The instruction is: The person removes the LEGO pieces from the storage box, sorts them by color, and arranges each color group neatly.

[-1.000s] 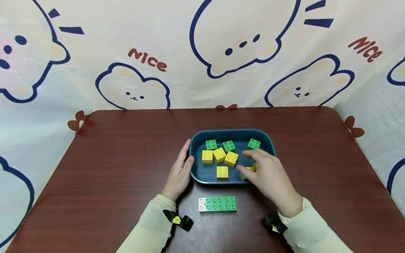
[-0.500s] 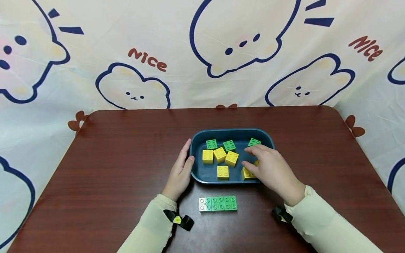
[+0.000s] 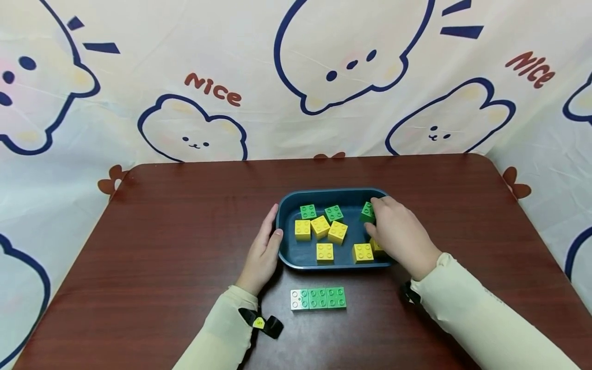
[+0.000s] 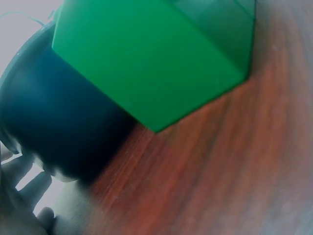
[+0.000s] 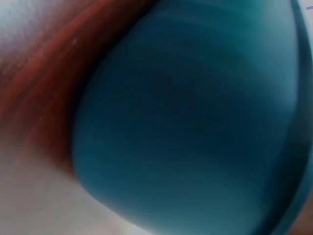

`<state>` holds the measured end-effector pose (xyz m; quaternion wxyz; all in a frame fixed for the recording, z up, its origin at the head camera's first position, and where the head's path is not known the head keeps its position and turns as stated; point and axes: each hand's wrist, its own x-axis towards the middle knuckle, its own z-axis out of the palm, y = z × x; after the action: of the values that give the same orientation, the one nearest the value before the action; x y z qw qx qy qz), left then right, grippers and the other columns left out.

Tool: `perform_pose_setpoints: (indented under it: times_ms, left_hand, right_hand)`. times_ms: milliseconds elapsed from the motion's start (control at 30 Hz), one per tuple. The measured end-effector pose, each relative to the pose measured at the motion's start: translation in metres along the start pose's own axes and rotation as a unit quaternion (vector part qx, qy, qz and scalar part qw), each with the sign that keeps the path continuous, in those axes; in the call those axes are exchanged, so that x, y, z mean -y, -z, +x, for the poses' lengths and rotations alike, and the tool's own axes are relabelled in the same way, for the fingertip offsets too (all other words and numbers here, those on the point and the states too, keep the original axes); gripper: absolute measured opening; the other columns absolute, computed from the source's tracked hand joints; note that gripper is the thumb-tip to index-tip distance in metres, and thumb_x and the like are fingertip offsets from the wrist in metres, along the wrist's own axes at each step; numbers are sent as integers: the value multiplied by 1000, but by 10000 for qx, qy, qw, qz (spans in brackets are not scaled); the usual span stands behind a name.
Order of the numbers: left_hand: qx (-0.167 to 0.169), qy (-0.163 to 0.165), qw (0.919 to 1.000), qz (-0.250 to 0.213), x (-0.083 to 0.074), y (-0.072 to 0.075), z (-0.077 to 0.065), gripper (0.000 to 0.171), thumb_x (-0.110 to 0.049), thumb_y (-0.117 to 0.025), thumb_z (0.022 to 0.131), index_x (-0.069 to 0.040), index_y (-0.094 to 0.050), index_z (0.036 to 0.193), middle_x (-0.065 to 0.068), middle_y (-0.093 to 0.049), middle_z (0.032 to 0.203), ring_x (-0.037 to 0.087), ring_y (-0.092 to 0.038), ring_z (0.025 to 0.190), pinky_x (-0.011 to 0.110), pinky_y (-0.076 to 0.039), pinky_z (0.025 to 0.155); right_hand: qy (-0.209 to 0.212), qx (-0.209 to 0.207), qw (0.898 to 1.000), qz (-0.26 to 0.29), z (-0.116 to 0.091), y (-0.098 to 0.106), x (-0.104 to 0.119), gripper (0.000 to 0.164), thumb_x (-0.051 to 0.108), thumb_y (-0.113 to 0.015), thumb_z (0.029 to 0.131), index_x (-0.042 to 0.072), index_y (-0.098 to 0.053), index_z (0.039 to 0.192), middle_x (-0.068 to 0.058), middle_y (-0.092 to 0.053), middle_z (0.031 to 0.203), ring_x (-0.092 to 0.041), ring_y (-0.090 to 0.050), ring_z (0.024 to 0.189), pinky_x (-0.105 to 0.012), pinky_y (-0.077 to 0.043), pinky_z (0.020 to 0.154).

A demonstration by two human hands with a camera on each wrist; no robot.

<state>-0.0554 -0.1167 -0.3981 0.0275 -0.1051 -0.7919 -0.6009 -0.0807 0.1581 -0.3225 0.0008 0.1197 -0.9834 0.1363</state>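
Observation:
A dark blue tray (image 3: pixel 302 261) holds several yellow bricks (image 3: pixel 325 253) and a few green bricks (image 3: pixel 308 211). Against its left side lie the straight fingers of my left hand (image 3: pixel 260 257), with the thumb close to the rim. At the tray's right end, my right hand (image 3: pixel 404 236) pinches a green brick (image 3: pixel 367 212) between thumb and forefinger. That brick is partly covered by the fingers. A yellow brick (image 3: pixel 377 247) shows in part under the same hand. In the right wrist view the tray's outer wall (image 5: pixel 186 122) fills most of the picture.
In front of the tray, a row of joined bricks (image 3: pixel 318 299) lies on the brown table (image 3: pixel 185 231), white at its left end and green along the rest. It looms large in the left wrist view as a green block (image 4: pixel 146 63). A printed cloth (image 3: pixel 263 128) hangs behind.
My right hand has shifted right and away from me, from over the front yellow bricks to the right-hand green brick, which now sits slightly turned. The left hand has stayed at the tray.

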Motion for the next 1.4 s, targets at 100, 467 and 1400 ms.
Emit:
perform_pose_setpoints:
  times_ms: [100, 467, 1400]
  left_hand:
    - [39, 86, 9999, -43, -9, 0, -2, 52, -12, -37, 101, -30, -21, 148, -3, -23, 153, 7, -19, 138, 41, -18, 111]
    - [10, 26, 10000, 20, -7, 1, -1, 51, -16, -37, 101, -31, -21, 148, -6, -23, 152, 6, -19, 137, 40, -18, 112]
    - [55, 218, 9997, 49, -35, 2, -6, 51, -9, -36, 101, -18, -22, 149, -4, -23, 152, 8, -19, 137, 37, -18, 112]
  right_hand:
    - [22, -1, 10000, -96, 3, -1, 1, 43, 18, -70, 82, -7, -57, 114, -18, -59, 98, -25, -58, 80, -43, -53, 72]
    - [227, -162, 9994, -191, 10, -5, -1, 36, 13, -70, 82, -6, -61, 112, -18, -61, 99, -26, -61, 85, -43, -53, 75]
    - [333, -352, 9983, 314, -3, -8, -3, 39, 21, -71, 83, 4, -62, 117, -11, -59, 116, -26, -60, 100, -44, -51, 81]
